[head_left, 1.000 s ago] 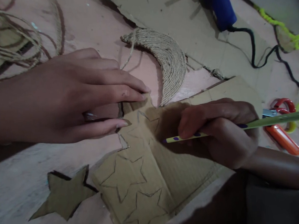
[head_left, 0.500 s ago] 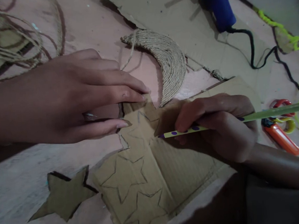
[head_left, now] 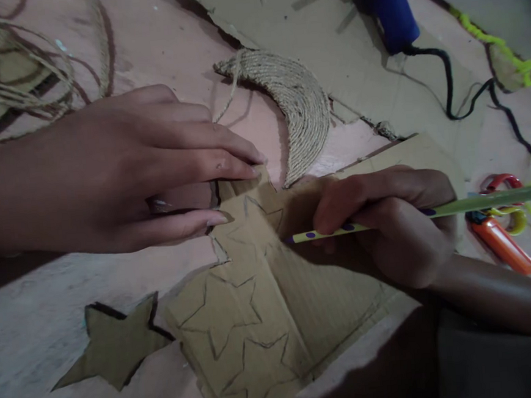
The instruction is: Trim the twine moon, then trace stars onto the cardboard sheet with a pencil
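Under both hands lies a piece of cardboard with several star outlines drawn on it. My left hand lies flat with fingers stretched out, its fingertips resting on the cardboard's upper left edge. A yellow-green pencil with purple dots is pinched in my right hand. The pencil's dark tip is by the faint upper star outline, at or just above the cardboard; contact is hard to tell. A cut-out cardboard star sits to the lower left. Above the cardboard is a crescent covered in twine.
Loose coils of twine lie at the upper left over a cardboard scrap. A larger cardboard sheet spans the top, with a blue tool and its black cord. An orange lighter lies at the right, near yellow yarn.
The pencil tip has shifted slightly to the right, with my right hand moving a little the same way. My left hand stays in place on the cardboard.
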The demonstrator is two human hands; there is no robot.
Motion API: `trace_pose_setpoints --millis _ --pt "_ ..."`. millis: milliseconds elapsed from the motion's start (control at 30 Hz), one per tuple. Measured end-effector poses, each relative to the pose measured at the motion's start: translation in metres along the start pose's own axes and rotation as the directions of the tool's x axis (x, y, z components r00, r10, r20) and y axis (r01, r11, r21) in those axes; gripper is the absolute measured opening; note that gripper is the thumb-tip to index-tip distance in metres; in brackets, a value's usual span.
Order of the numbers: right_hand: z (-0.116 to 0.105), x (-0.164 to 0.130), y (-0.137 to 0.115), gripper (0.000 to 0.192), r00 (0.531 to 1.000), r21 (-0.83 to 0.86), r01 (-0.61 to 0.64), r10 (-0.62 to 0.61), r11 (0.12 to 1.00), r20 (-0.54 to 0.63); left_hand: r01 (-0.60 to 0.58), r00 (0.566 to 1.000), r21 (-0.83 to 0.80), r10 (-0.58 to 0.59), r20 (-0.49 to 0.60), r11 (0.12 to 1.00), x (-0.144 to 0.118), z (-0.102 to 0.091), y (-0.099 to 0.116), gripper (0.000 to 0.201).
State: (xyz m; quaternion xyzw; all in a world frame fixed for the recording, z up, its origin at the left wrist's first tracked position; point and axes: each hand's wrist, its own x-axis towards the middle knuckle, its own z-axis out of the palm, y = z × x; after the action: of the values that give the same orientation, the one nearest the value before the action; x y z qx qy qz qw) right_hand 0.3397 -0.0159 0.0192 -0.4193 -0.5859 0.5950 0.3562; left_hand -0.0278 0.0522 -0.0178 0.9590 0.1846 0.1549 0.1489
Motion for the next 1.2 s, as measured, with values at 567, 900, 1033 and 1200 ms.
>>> trace_pose_setpoints --millis 567,900,1033,1200 --pt "0.003 0.004 -0.012 0.03 0.993 -0.026 -0.105 0.103 0.994 -0.053 -0.045 0.999 0.024 0.046 -0.029 0.999 0.002 0.001 0.0 0.056" --pt "-0.004 0.014 -0.005 0.018 0.982 0.219 0.179 -0.16 0.959 -0.105 -0.055 0.998 0.037 0.055 0.008 0.998 0.007 -0.01 0.006 0.049" --pt "-0.001 0.017 -0.002 0.018 0.989 0.345 0.099 -0.054 0.933 -0.137 -0.029 0.998 0.004 0.029 0.052 1.0 0.007 -0.016 0.012 0.049" --pt "0.003 0.021 0.007 0.017 0.977 0.358 0.122 -0.048 0.926 -0.209 -0.021 1.0 0.026 0.021 -0.002 0.999 0.009 -0.012 0.011 0.048"
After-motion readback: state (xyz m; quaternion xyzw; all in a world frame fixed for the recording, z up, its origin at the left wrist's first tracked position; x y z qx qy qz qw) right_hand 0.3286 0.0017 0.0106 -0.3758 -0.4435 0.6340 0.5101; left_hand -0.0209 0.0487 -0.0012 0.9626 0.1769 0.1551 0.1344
